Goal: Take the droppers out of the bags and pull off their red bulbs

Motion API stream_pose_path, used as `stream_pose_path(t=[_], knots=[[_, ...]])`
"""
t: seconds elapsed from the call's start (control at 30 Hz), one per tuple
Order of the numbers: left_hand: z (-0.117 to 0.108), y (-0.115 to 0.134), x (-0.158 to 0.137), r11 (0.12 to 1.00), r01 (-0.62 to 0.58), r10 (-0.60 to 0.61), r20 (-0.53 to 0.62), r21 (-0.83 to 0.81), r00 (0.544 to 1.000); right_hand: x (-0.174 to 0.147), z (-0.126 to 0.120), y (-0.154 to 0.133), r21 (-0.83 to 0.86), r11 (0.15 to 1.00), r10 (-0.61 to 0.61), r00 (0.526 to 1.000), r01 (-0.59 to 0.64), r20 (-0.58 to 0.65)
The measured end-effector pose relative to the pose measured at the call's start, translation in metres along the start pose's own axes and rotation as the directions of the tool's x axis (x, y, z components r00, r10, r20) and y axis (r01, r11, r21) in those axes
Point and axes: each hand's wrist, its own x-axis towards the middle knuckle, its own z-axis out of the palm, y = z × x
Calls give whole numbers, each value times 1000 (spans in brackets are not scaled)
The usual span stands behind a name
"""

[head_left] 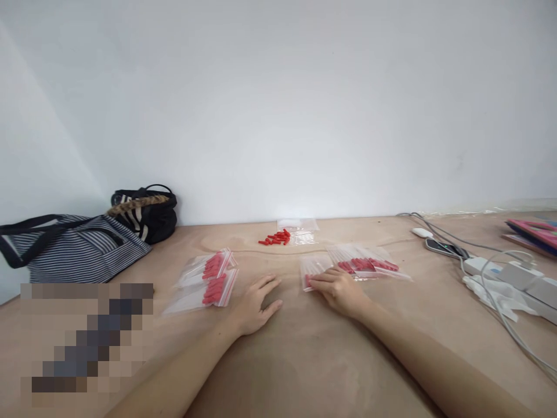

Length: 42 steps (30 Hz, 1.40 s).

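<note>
My left hand (256,305) rests on the wooden table with its fingers spread, holding nothing. To its left lie clear zip-lock bags (185,281) with red cylindrical pieces (214,289) inside. My right hand (339,290) has its fingers curled together on a small clear zip-lock bag (308,267) that lies flat. Red pieces in this bag are partly covered by the fingers. Just beyond and to the right of that hand, more filled zip-lock bags (348,255) lie overlapping in a row.
Against the wall are a loose pile of red pieces (281,237) and clear bags (304,235). A striped bag (82,247) and a black bag (161,217) stand at the left. Cables, a power strip (483,268) and a dark device (444,248) lie at the right.
</note>
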Motion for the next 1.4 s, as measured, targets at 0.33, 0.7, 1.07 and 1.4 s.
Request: stream_pose_path(t=[0.33, 0.7, 1.07, 1.4], knots=[[16, 8, 0, 960, -276, 264, -168, -52, 950, 18, 22, -43, 207, 978, -6, 990, 35, -138], [11, 32, -1, 958, 187, -244, -270, -220, 932, 10, 13, -40, 225, 949, 280, 920, -221, -274], [11, 41, 14, 12, 371, -519, 311, -929, 796, 10, 17, -50, 103, 993, 89, 956, -62, -280], [14, 39, 14, 47, 357, -437, 302, -933, 847, 16, 14, -54, 148, 978, 174, 960, -144, -219]])
